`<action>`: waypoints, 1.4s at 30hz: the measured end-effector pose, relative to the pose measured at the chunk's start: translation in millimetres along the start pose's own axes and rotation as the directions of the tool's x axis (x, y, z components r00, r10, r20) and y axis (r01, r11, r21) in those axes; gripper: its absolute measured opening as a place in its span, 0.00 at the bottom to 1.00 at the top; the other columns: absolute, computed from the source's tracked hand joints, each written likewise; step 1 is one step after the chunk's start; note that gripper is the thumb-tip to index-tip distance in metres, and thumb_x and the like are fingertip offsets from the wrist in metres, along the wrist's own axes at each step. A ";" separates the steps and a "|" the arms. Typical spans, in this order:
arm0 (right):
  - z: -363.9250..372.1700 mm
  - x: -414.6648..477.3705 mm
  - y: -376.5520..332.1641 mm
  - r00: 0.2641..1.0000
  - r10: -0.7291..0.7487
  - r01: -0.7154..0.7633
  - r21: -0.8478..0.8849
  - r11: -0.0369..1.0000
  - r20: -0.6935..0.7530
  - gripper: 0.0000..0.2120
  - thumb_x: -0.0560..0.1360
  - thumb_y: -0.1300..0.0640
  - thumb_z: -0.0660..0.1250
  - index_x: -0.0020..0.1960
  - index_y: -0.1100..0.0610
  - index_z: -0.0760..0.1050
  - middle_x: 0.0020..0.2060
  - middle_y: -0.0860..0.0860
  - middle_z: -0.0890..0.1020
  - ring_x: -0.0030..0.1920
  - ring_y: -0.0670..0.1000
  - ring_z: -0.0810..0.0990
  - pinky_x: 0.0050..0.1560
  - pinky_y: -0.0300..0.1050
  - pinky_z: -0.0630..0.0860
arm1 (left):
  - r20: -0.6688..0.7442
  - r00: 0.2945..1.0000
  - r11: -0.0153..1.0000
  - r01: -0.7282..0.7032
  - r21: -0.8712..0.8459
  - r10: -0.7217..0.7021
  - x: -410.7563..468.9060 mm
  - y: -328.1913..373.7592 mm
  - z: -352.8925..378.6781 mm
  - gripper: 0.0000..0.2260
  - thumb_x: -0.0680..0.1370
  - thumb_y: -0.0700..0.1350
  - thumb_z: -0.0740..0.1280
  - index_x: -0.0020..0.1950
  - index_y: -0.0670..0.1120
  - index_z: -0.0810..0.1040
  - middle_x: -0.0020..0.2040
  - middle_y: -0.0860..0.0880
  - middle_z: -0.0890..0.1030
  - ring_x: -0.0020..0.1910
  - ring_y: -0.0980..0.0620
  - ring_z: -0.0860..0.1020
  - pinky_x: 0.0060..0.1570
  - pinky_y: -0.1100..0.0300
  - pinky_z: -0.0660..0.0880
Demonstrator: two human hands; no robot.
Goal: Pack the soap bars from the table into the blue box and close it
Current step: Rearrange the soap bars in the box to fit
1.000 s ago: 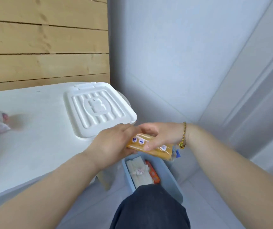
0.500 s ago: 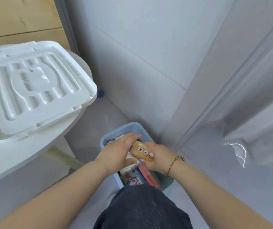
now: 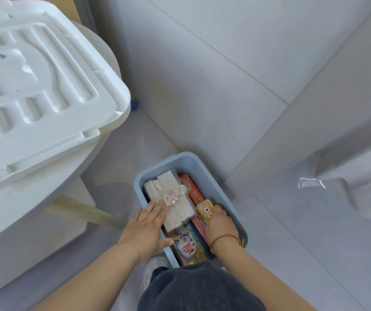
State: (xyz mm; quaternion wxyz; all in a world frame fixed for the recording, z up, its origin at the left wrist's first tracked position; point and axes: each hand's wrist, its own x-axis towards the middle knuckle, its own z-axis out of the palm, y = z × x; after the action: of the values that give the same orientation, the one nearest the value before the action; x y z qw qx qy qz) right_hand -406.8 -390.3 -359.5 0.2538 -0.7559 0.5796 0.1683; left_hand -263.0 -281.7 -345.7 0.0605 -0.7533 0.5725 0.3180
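- Lowered since the earlier frame, the orange soap bar [image 3: 205, 211] now stands inside the blue box [image 3: 181, 158], gripped by the right hand [image 3: 220, 224].
- Beside it, the left hand [image 3: 145, 224] lies open and flat on the cream bar [image 3: 173, 202].
- Packing continues; next, wedge the bar down and let go.

white table [image 3: 45, 176], grey tiled floor [image 3: 292, 243], perhaps a bracelet [image 3: 225, 237]

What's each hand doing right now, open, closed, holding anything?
Left hand: open, lying flat on the pale bar in the blue box.
Right hand: closed on the orange bar, pushing it into the box.
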 end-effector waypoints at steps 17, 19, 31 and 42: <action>29.8 26.3 8.5 0.995 0.025 -0.032 0.071 0.997 0.097 0.35 0.74 0.58 0.62 0.74 0.56 0.45 0.73 0.55 0.60 0.72 0.56 0.60 0.72 0.50 0.57 | 0.008 0.999 0.998 -0.046 -0.045 0.047 5.9 -10.0 9.8 0.34 0.76 0.61 0.54 0.73 0.50 0.39 0.75 0.51 0.36 0.64 0.60 0.29 0.71 0.54 0.36; 28.3 25.5 8.1 0.992 0.015 -0.025 0.084 0.996 0.123 0.37 0.75 0.58 0.62 0.74 0.56 0.41 0.74 0.55 0.56 0.73 0.55 0.57 0.73 0.50 0.55 | 0.014 0.999 0.998 -0.050 -0.048 0.050 5.8 -10.5 9.9 0.34 0.76 0.61 0.54 0.73 0.51 0.39 0.75 0.52 0.36 0.63 0.60 0.29 0.71 0.54 0.36; 56.3 4.0 -5.4 0.951 -0.004 0.064 -0.185 0.981 0.310 0.41 0.75 0.46 0.58 0.73 0.60 0.33 0.73 0.57 0.31 0.73 0.57 0.32 0.73 0.52 0.37 | -0.001 0.999 0.998 -0.045 -0.042 0.045 6.1 -9.8 10.9 0.34 0.76 0.61 0.54 0.73 0.51 0.38 0.75 0.52 0.36 0.64 0.60 0.28 0.71 0.54 0.37; 36.3 12.1 -0.8 0.870 -0.012 0.068 -0.095 0.993 0.492 0.41 0.75 0.50 0.61 0.74 0.55 0.34 0.72 0.55 0.30 0.74 0.56 0.33 0.74 0.54 0.41 | 0.014 1.000 0.998 -0.025 -0.054 0.026 4.9 -7.0 6.9 0.34 0.76 0.61 0.55 0.73 0.51 0.39 0.75 0.51 0.36 0.72 0.54 0.32 0.71 0.54 0.38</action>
State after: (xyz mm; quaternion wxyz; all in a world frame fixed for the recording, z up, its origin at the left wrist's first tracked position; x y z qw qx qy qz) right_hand -401.3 -378.7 -395.5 0.3544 -0.7130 0.4703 0.3807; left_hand -258.8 -280.3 -355.8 0.0404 -0.7449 0.5727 0.3398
